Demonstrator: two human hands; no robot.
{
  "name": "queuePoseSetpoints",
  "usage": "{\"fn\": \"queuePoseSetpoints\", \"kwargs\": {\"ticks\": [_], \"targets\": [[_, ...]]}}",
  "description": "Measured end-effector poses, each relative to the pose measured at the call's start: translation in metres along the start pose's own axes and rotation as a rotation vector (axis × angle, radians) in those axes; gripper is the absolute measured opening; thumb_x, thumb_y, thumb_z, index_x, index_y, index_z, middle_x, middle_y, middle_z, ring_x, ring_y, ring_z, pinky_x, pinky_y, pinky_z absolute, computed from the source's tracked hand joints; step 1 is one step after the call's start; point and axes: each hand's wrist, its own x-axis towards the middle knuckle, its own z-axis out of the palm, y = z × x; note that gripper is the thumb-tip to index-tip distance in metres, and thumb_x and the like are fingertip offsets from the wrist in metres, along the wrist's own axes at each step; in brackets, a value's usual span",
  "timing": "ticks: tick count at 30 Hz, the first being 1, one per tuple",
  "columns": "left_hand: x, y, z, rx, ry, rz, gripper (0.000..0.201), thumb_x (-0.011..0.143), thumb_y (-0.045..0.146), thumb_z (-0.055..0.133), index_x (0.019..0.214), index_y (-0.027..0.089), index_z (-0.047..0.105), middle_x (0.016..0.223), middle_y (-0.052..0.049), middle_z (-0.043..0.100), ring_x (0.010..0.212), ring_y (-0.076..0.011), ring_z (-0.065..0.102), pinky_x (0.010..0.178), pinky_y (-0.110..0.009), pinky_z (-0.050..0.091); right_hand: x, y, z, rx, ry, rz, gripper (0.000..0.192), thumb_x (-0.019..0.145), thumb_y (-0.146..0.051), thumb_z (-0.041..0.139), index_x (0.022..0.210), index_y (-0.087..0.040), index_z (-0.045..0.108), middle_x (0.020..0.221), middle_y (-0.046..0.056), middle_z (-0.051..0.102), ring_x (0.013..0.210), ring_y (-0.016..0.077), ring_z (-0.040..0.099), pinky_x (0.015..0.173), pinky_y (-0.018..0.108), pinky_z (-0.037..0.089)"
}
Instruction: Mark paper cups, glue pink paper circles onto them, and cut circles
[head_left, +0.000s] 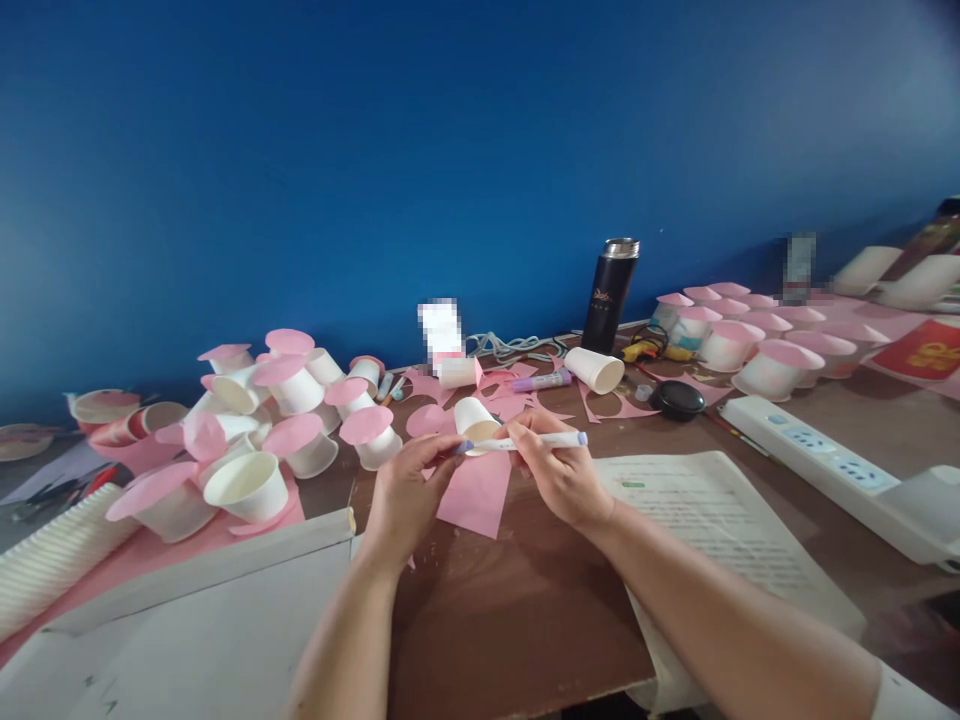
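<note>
White board (217, 630) nearest; brown table (510, 610), blue wall (450, 150); right hand (562, 475) fingers clamp marker (525, 441), left hand (405, 495) fingers pinch its tip.

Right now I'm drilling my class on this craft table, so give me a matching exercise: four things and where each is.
Things:
1 flask
2 marker
3 power strip
4 open book

Places:
A held in both hands
B upright at the blue wall
C under the right forearm
D along the table's right side

Pairs: 1-B, 2-A, 3-D, 4-C
</note>
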Motion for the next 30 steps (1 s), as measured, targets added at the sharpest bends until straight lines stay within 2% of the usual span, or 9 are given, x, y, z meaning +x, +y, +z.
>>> {"fn": "queuePoseSetpoints", "kwargs": {"ticks": [5, 9, 11, 13, 17, 20, 23, 26, 30], "targets": [[0.002, -0.002, -0.003, 0.057, 0.022, -0.038, 0.022, 0.078, 0.033, 0.061, 0.097, 0.029, 0.073, 0.098, -0.003, 0.071, 0.084, -0.0209, 0.062, 0.078, -0.030, 0.048, 0.001, 0.001, 0.000, 0.008, 0.044, 0.013, 0.030, 0.092, -0.040, 0.050, 0.077, -0.019, 0.066, 0.060, -0.001, 0.054, 0.053, 0.0110, 0.046, 0.051, 0.025, 0.036], [0.003, -0.006, -0.006, 0.361, -0.028, -0.156, 0.025, 0.081, 0.030, 0.055, 0.101, 0.028, 0.071, 0.094, -0.005, 0.072, 0.082, -0.0213, 0.063, 0.073, -0.030, 0.045, 0.004, 0.007, -0.001, 0.013, 0.170, 0.003, 0.025, 0.091, -0.041, 0.051, 0.098, -0.024, 0.067, 0.074, 0.001, 0.063, 0.058, 0.0131, 0.052, 0.059, 0.028, 0.043], [0.002, -0.008, -0.006, 0.525, -0.067, -0.188, 0.027, 0.081, 0.027, 0.052, 0.101, 0.027, 0.070, 0.095, -0.006, 0.072, 0.085, -0.0230, 0.063, 0.073, -0.031, 0.044, 0.008, 0.014, -0.002, -0.088, 0.177, -0.054, 0.025, 0.092, -0.038, 0.051, 0.110, -0.027, 0.064, 0.092, 0.003, 0.067, 0.074, 0.0171, 0.059, 0.073, 0.032, 0.048], [0.001, -0.010, -0.005, 0.641, -0.103, -0.200, 0.026, 0.082, 0.026, 0.051, 0.098, 0.027, 0.070, 0.096, -0.007, 0.071, 0.087, -0.0249, 0.063, 0.072, -0.032, 0.043, 0.012, 0.023, -0.003, -0.270, 0.133, -0.153, 0.025, 0.090, -0.033, 0.053, 0.112, -0.028, 0.063, 0.109, 0.005, 0.066, 0.096, 0.0219, 0.060, 0.088, 0.037, 0.045], [-0.002, -0.016, -0.002, 0.732, -0.160, -0.171, 0.025, 0.083, 0.028, 0.050, 0.096, 0.024, 0.071, 0.100, -0.010, 0.070, 0.093, -0.0275, 0.062, 0.073, -0.033, 0.042, 0.021, 0.044, 0.002, -0.595, 0.001, -0.190, 0.038, 0.084, -0.033, 0.059, 0.121, -0.026, 0.056, 0.115, 0.008, 0.063, 0.107, 0.0269, 0.055, 0.092, 0.041, 0.044], [-0.003, -0.017, 0.000, 0.723, -0.162, -0.158, 0.026, 0.083, 0.029, 0.053, 0.102, 0.022, 0.070, 0.105, -0.012, 0.067, 0.097, -0.0282, 0.061, 0.077, -0.033, 0.042, 0.024, 0.056, 0.009, -0.737, -0.029, -0.141, 0.038, 0.082, -0.033, 0.060, 0.118, -0.024, 0.055, 0.112, 0.010, 0.062, 0.103, 0.0277, 0.056, 0.084, 0.038, 0.046], [-0.003, -0.014, 0.002, 0.668, -0.088, -0.159, 0.030, 0.083, 0.032, 0.054, 0.107, 0.020, 0.068, 0.107, -0.014, 0.066, 0.098, -0.0281, 0.061, 0.078, -0.034, 0.042, 0.024, 0.063, 0.014, -0.784, -0.023, -0.072, 0.028, 0.082, -0.022, 0.054, 0.109, -0.023, 0.058, 0.102, 0.009, 0.064, 0.091, 0.0248, 0.059, 0.075, 0.033, 0.046], [-0.003, -0.006, 0.005, 0.501, -0.029, -0.194, 0.028, 0.085, 0.036, 0.050, 0.095, 0.020, 0.071, 0.095, -0.010, 0.069, 0.087, -0.0247, 0.062, 0.073, -0.032, 0.042, 0.022, 0.063, 0.015, -0.756, 0.011, -0.066, 0.023, 0.080, -0.017, 0.049, 0.102, -0.022, 0.057, 0.094, 0.008, 0.063, 0.086, 0.0237, 0.059, 0.074, 0.033, 0.045], [-0.005, 0.001, 0.008, 0.109, -0.184, -0.215, 0.040, 0.084, 0.052, 0.050, 0.071, 0.021, 0.071, 0.072, -0.004, 0.070, 0.072, -0.0193, 0.061, 0.067, -0.028, 0.041, 0.019, 0.051, 0.013, -0.658, 0.102, -0.159, 0.021, 0.078, -0.016, 0.047, 0.097, -0.020, 0.053, 0.093, 0.008, 0.059, 0.090, 0.0244, 0.056, 0.078, 0.035, 0.045]]}}
